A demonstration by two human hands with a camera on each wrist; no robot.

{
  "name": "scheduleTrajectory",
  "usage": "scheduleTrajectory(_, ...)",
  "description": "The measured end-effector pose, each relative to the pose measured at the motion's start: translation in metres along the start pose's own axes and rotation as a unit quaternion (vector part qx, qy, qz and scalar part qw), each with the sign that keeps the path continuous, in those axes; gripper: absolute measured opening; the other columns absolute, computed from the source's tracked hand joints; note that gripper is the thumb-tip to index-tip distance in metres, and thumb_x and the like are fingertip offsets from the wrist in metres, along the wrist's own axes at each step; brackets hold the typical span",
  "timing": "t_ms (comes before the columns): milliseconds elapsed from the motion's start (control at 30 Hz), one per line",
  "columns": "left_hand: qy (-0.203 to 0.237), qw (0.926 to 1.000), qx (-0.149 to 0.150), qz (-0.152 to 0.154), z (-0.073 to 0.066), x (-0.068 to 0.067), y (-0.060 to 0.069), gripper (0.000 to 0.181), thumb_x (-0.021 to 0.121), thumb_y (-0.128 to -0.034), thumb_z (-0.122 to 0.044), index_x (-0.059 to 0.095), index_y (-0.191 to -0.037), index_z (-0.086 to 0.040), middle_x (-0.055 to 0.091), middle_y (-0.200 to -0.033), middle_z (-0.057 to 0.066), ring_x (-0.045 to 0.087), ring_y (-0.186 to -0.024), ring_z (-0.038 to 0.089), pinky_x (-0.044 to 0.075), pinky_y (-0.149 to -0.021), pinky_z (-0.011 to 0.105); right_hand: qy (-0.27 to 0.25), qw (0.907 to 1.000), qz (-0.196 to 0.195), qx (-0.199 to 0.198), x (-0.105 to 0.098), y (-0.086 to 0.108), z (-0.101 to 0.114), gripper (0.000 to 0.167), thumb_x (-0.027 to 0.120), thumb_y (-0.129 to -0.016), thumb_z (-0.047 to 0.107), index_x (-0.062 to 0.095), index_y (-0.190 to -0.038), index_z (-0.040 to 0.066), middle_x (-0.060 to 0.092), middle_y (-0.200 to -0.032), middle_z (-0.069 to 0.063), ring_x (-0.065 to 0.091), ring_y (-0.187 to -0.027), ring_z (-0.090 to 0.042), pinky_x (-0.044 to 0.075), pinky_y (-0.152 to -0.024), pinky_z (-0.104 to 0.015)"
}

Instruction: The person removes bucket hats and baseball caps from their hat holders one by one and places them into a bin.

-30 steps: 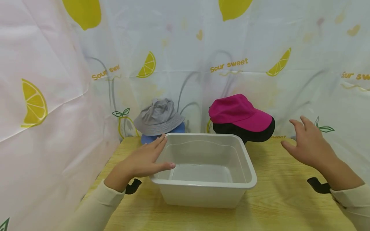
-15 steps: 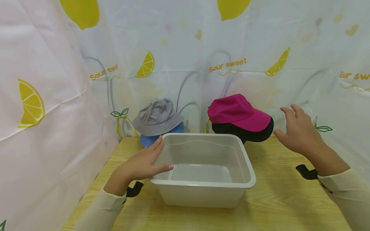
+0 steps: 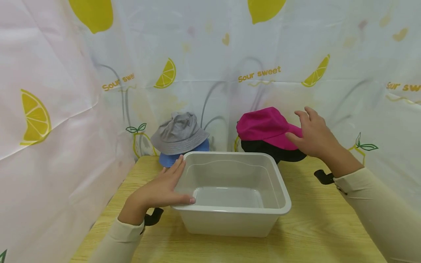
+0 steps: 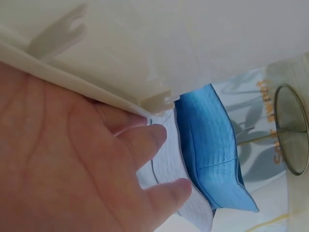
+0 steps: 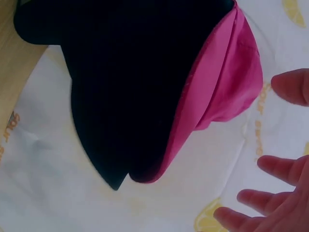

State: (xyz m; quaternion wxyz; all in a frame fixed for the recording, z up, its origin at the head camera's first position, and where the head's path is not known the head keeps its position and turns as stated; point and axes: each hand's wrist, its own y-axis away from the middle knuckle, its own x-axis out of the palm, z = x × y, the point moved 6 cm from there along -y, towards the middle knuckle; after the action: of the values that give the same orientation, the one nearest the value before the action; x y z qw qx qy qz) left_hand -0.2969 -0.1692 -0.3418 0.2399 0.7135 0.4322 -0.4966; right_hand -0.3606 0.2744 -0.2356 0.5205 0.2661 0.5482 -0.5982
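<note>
My left hand rests on the left side of a pale plastic basin, its fingers straight along the rim and the thumb over the near corner. In the left wrist view the fingers lie under the basin's lip. My right hand is raised with spread fingers beside the brim of a magenta cap, overlapping it in the head view. A gap shows between hand and cap in the right wrist view. Under the magenta cap is a black cap.
At the back left, a grey bucket hat sits on top of a blue bucket hat. A round wire-rimmed base shows in the left wrist view. Lemon-print curtain hangs behind and left of the wooden table.
My right hand has moved left and up to the magenta cap's brim. My left thumb has dropped slightly to the basin's near corner. The basin and hats stay in place.
</note>
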Motion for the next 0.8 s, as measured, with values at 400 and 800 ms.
scheduleTrajectory(400, 0.053, 0.9983, -0.003, 0.024, 0.005, 0.003, 0.0, 0.139, 0.08, -0.0728, -0.071, -0.001, -0.167, -0.01, -0.013, -0.174, 0.008, 0.004, -0.158, 0.045, 0.011, -0.123, 0.07, 0.001, 0.9979, 0.064, -0.013, 0.021, -0.04, 0.017, 0.097, 0.063, -0.096, 0.057, 0.021, -0.161, -0.003, 0.019, -0.164, -0.032, 0.027, -0.143, -0.058, 0.031, -0.112, -0.075)
scheduleTrajectory(800, 0.073, 0.997, -0.007, 0.026, 0.006, 0.004, -0.004, 0.142, 0.084, -0.0707, -0.067, -0.002, -0.167, -0.008, -0.013, -0.174, 0.013, 0.003, -0.156, 0.054, 0.012, -0.119, 0.075, -0.059, 0.9918, 0.112, 0.013, 0.037, -0.062, 0.012, 0.129, 0.068, -0.082, 0.077, -0.002, -0.166, 0.008, 0.012, -0.169, -0.024, 0.024, -0.149, -0.049, 0.027, -0.12, -0.068)
